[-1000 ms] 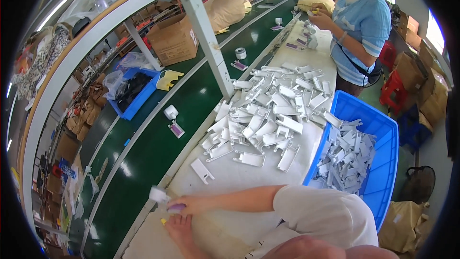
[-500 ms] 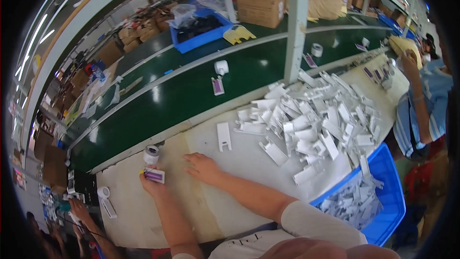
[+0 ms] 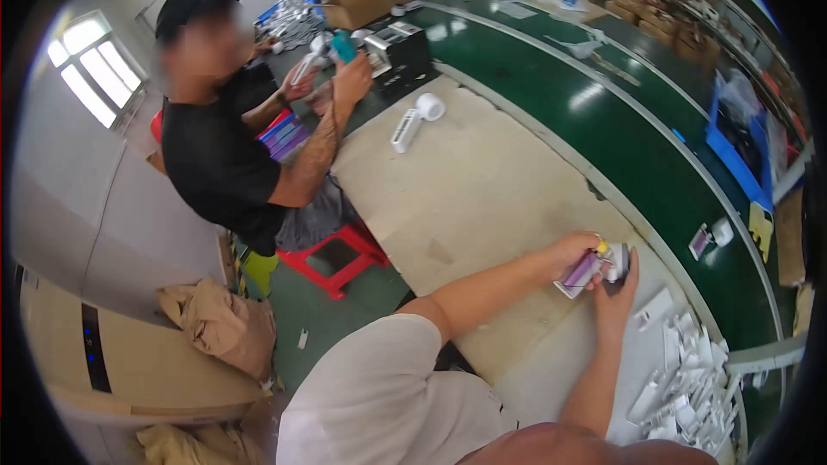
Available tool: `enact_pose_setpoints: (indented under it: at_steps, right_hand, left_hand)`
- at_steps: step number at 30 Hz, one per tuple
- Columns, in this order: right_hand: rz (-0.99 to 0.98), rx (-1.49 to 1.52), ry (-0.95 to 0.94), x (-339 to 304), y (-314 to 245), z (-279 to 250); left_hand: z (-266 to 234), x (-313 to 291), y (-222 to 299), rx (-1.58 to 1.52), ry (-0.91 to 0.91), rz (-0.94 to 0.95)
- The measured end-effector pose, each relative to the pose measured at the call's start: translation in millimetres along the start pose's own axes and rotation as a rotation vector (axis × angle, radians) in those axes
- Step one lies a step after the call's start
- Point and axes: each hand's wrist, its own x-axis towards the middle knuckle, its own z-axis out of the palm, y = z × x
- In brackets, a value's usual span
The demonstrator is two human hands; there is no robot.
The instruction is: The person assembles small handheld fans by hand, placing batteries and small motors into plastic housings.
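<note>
Above the tabletop, both my hands are on one small white device [image 3: 616, 260] with a round white head and a flat body carrying a purple strip [image 3: 580, 274]. My left hand [image 3: 575, 251] is closed on the body, by a small yellow piece at its top. My right hand [image 3: 617, 291] is wrapped round the round head, with its thumb and fingers partly hidden by the device. Beyond my hands, a similar white device [image 3: 417, 121] lies on the pale table mat [image 3: 482, 198].
A co-worker [image 3: 233, 138] sits at the left on a red stool [image 3: 336, 260], holding a teal tool [image 3: 344, 46] and a white part. Many white plastic covers [image 3: 689, 379] are heaped at the lower right. A green conveyor belt [image 3: 594, 103] runs past, carrying another device [image 3: 711, 238].
The view has swung to the left, bringing the co-worker into sight. My right hand, spread over the table before, now grips the round head of the device in my left hand.
</note>
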Motion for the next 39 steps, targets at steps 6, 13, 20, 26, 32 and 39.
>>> enact_pose_setpoints:
  at_steps: [6, 13, 20, 26, 32, 39]
  right_hand:
    - [-0.068, 0.129, -0.051, -19.5, -25.5, 25.6]
    - [-0.161, -0.370, 0.015, -51.5, -19.5, 12.0]
    - [-0.742, -0.827, 0.101, -14.3, -36.1, 25.9]
    - [-0.857, -0.860, 0.128, 0.2, -22.2, 18.7]
    - [-0.853, -0.906, 0.167, -19.6, -24.6, 10.5]
    - [-0.461, -0.556, -0.079, -28.9, -55.7, 8.0]
  left_hand:
    - [-3.0, -47.7, 5.2, -0.095, -0.152, -0.071]
    - [-44.6, -83.9, 23.7, 0.529, -0.039, 0.009]
    - [-64.5, -89.8, 38.7, 0.813, -0.036, 0.041]
    - [-48.1, -77.7, 49.8, 0.702, -0.009, -0.155]
    - [-43.0, -87.5, 33.0, 0.829, -0.032, -0.075]
    - [-36.0, -90.5, 31.0, 1.259, 0.013, 0.078]
